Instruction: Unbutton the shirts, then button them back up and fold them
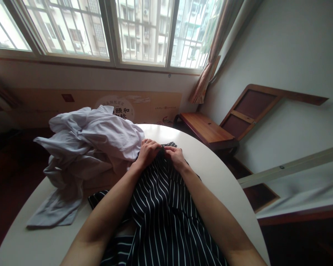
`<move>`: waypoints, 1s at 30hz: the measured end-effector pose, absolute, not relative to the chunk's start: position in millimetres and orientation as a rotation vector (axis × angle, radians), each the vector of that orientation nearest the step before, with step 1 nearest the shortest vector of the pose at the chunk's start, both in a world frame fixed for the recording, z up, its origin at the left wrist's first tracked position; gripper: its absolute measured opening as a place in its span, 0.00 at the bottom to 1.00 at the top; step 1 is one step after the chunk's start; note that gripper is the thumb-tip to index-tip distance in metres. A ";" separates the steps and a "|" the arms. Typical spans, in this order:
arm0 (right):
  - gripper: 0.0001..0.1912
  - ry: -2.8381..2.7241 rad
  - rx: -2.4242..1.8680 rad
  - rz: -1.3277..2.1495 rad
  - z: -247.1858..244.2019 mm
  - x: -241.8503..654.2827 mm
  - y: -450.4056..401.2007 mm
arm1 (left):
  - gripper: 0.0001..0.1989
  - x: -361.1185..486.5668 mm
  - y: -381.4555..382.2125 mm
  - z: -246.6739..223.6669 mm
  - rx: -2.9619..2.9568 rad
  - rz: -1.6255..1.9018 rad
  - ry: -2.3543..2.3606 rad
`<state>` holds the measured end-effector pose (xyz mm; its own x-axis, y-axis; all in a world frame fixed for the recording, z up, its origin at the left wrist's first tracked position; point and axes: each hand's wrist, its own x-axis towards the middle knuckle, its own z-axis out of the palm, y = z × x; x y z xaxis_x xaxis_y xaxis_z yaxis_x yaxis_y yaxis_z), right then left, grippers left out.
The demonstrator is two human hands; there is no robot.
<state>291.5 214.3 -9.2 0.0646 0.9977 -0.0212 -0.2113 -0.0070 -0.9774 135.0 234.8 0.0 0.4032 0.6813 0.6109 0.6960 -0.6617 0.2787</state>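
Observation:
A black garment with thin white stripes lies spread over the table from its near side toward the middle; it looks like a shirt, with a collar at its far end. My left hand is closed on the cloth near that collar. Close beside it, my right hand pinches the same area between thumb and fingers. The fingertips almost meet, and any small part between them is too small to make out. One striped sleeve or edge shows left of my left forearm.
A heap of crumpled pale cloth covers the left part of the round white table. Beyond the table stand a printed cardboard panel and a wooden bench or chair. Barred windows and a curtain are behind.

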 end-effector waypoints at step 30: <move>0.10 -1.347 -1.175 0.701 -8.3 289.6 203.6 | 0.08 134.9 241.9 2.1 -2.833 -1.556 -1.384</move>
